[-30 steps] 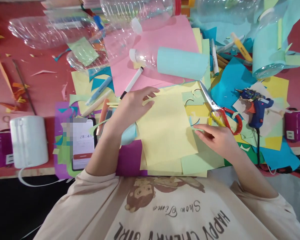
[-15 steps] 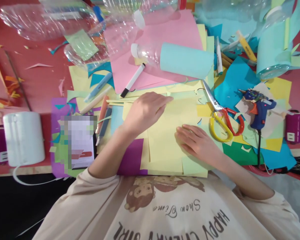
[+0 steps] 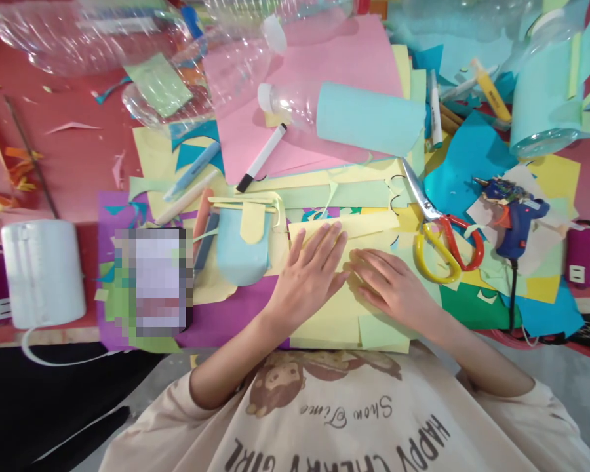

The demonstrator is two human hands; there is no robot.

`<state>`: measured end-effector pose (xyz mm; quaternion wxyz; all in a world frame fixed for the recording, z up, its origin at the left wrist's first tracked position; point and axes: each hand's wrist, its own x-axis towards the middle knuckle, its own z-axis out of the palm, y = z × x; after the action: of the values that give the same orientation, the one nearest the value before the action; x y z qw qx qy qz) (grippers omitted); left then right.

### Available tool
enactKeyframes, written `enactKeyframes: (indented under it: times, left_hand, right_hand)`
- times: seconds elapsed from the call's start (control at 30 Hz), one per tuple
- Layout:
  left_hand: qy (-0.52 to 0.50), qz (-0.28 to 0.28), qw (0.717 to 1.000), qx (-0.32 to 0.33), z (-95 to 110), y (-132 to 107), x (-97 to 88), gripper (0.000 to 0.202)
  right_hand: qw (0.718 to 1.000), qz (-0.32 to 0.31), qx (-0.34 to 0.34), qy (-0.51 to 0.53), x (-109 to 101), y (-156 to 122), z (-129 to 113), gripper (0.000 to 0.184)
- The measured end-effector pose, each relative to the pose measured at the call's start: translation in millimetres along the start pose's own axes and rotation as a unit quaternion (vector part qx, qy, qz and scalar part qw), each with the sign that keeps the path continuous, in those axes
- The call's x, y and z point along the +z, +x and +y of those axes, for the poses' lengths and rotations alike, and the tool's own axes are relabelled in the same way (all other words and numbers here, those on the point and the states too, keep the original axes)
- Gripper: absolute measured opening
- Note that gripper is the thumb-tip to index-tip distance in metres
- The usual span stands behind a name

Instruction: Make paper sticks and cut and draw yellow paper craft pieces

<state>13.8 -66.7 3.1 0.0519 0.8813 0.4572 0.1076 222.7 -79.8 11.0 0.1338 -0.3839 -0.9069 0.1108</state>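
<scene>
A pale yellow paper sheet [image 3: 324, 311] lies in front of me on a heap of coloured papers. My left hand [image 3: 309, 275] rests flat on it with the fingers stretched out. My right hand [image 3: 391, 285] lies flat beside it on the same sheet, fingertips almost touching the left hand. Neither hand holds anything. Red-and-yellow scissors [image 3: 440, 239] lie just right of my right hand. A light blue cut-out with a yellow flap [image 3: 240, 242] sits left of my left hand.
A blue glue gun [image 3: 514, 216] lies at the right with its cord running down. A bottle wrapped in light blue paper [image 3: 354, 115] and a black marker [image 3: 260, 157] lie on pink paper. Clear bottles are at the back, a phone [image 3: 152, 282] and a white tape roll [image 3: 42, 272] at the left.
My left hand has slid down and right from the sheet's upper left to lie flat beside my right hand. The yellow sheet now looks folded, and the blue cut-out is uncovered.
</scene>
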Motion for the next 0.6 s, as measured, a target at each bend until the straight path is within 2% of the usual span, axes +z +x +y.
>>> enactKeyframes:
  times: [0.13,0.3,0.47,0.6]
  left_hand:
    - [-0.009,-0.023,1.000,-0.004,-3,-4,8.6,0.062]
    - [-0.026,-0.024,0.999,-0.007,-5,-4,13.8,0.070]
    - [-0.009,-0.031,0.999,-0.004,-3,-4,14.9,0.067]
    - [-0.022,-0.046,0.999,-0.010,-2,-4,14.3,0.065]
  right_hand:
    - [0.999,0.032,0.019,-0.020,-2,5,1,0.038]
    - [0.998,-0.001,0.053,-0.028,6,15,6,0.059]
    - [0.997,-0.011,0.060,-0.040,20,18,11,0.060]
    - [0.997,-0.029,0.072,-0.020,22,18,10,0.060]
